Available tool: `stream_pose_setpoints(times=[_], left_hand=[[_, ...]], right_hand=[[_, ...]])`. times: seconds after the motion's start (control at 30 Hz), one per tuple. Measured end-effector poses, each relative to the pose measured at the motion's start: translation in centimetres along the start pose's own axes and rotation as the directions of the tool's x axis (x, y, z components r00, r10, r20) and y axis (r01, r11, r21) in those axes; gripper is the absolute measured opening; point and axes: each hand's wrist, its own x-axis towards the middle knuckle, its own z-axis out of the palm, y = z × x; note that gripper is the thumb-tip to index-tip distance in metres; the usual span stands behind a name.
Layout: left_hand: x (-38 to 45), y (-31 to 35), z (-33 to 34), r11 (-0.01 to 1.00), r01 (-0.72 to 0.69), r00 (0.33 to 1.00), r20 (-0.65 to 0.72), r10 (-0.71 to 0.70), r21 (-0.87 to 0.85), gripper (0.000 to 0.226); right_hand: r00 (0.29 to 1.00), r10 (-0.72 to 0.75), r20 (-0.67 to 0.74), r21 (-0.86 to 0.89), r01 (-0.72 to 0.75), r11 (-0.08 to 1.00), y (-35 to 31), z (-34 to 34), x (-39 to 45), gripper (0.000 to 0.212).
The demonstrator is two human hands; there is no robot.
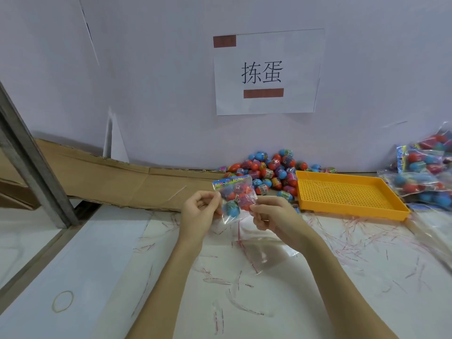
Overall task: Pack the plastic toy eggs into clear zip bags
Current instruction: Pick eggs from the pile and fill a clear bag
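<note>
A clear zip bag (234,195) with a colourful printed header holds several red and blue plastic toy eggs. It hangs above the table between both hands. My left hand (199,211) pinches its left edge and my right hand (270,214) pinches its right edge near the lower end. A heap of loose eggs (271,173) lies against the wall just behind. More empty clear bags (264,253) lie flat on the table under my right wrist.
An orange perforated tray (347,194) sits to the right. Filled bags (425,172) pile up at the far right. Torn cardboard (117,182) lines the back left. Thin red-striped strips litter the table. A rubber band (63,301) lies front left.
</note>
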Motion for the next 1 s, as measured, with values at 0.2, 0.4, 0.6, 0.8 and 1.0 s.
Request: stream_pose_setpoints(times=[0.2, 0.4, 0.6, 0.8, 1.0], left_hand=[[-0.5, -0.5, 0.3, 0.875, -0.305, 0.943, 0.247, 0.222, 0.375, 0.004], [-1.2, -1.8, 0.7, 0.412, -0.677, 0.728, 0.636, 0.256, 0.610, 0.027], [-1.5, -1.5, 0.8, 0.402, -0.650, 0.758, 0.590, 0.278, 0.644, 0.017], [-1.4, -1.5, 1.0, 0.423, -0.623, 0.781, 0.495, 0.381, 0.658, 0.015], [-0.6, -0.7, 0.7, 0.583, -0.517, 0.832, 0.207, 0.515, 0.627, 0.022]], right_hand=[[0.830, -0.288, -0.477, 0.241, 0.439, 0.865, -1.7, -2.4, -0.8, 0.056], [0.883, -0.255, -0.395, 0.248, 0.370, 0.895, -1.0, -2.5, -1.1, 0.063], [0.939, -0.216, -0.267, -0.006, 0.223, 0.975, -0.4, -1.0, -0.4, 0.019], [0.930, -0.324, -0.174, -0.363, 0.246, 0.899, 0.5, 0.1, 0.1, 0.018], [0.956, -0.291, 0.033, -0.624, 0.247, 0.742, 0.9, 0.4, 0.1, 0.024]])
